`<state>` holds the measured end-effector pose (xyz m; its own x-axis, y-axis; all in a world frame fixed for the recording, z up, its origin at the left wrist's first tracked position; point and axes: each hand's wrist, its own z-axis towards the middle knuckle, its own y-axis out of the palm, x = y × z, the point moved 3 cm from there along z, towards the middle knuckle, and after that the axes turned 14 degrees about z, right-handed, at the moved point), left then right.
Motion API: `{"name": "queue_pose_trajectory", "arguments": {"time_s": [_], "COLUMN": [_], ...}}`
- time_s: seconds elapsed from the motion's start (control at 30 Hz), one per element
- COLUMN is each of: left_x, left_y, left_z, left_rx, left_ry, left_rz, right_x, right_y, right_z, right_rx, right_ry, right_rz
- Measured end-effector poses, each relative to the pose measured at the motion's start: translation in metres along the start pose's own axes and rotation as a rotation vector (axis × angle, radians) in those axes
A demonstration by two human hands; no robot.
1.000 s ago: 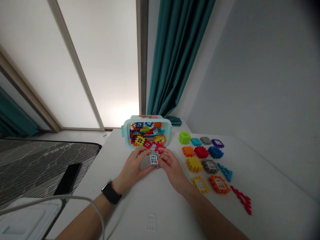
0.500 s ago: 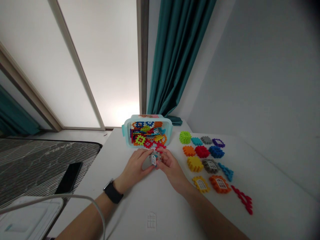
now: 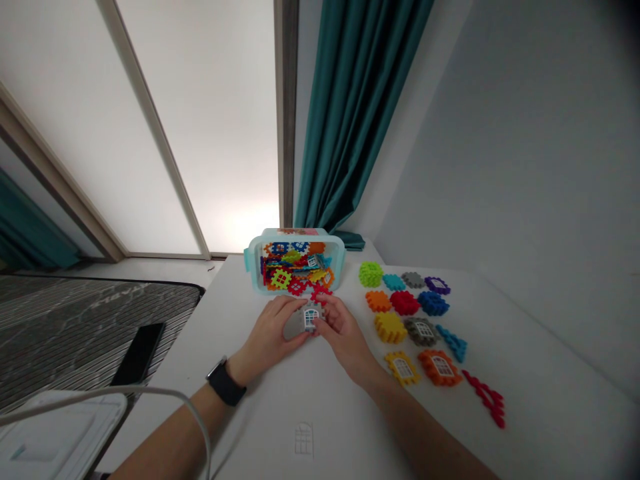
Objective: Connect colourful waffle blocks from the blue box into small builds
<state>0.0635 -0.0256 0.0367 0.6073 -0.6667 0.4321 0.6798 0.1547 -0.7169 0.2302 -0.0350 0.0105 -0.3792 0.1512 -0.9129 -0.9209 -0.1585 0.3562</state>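
Note:
Between my two hands is a grey toothed building tile (image 3: 312,318) with a white arched window in it, its window face turned up toward me. My left hand (image 3: 274,328), with a dark watch on its wrist, grips the tile's left edge between thumb and fingers. On the other side, my right hand (image 3: 341,333) pinches the right edge, thumb pressing on the window. A red toothed tile (image 3: 321,293) lies just beyond my fingertips, by the tub's front. A loose white window piece (image 3: 303,440) lies on the table nearer to me.
A pale blue tub (image 3: 340,260) of mixed coloured tiles lies behind my hands. To the right, toothed tiles stand sorted by colour, such as a yellow stack (image 3: 390,327) and an orange window stack (image 3: 440,369). A cable (image 3: 165,393) crosses the lower left.
The grey tile has gone from tilted, its window seen at a slant, to facing up with the window squarely visible. Both hands keep nearly the same place.

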Motion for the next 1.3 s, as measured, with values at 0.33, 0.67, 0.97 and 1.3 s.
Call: {"name": "queue_pose_trajectory", "arguments": {"time_s": [0.33, 0.67, 0.97, 1.3], "left_x": [-0.001, -0.002, -0.010, -0.004], "left_y": [-0.002, -0.004, -0.001, 0.009], "left_z": [0.001, 0.001, 0.006, 0.002], "left_rx": [-0.005, -0.035, -0.014, -0.267], "left_ry": [-0.102, -0.054, -0.175, -0.474], "left_rz": [-0.172, -0.280, -0.420, -0.903], "right_x": [-0.026, -0.027, -0.018, -0.014], "right_y": [-0.001, -0.005, -0.005, -0.002], "right_z": [-0.009, -0.010, -0.002, -0.001], "right_rx": [-0.165, -0.205, -0.045, 0.007], "right_ry": [-0.406, -0.584, -0.057, 0.114], "right_rz": [-0.583, -0.750, -0.441, -0.107]}}
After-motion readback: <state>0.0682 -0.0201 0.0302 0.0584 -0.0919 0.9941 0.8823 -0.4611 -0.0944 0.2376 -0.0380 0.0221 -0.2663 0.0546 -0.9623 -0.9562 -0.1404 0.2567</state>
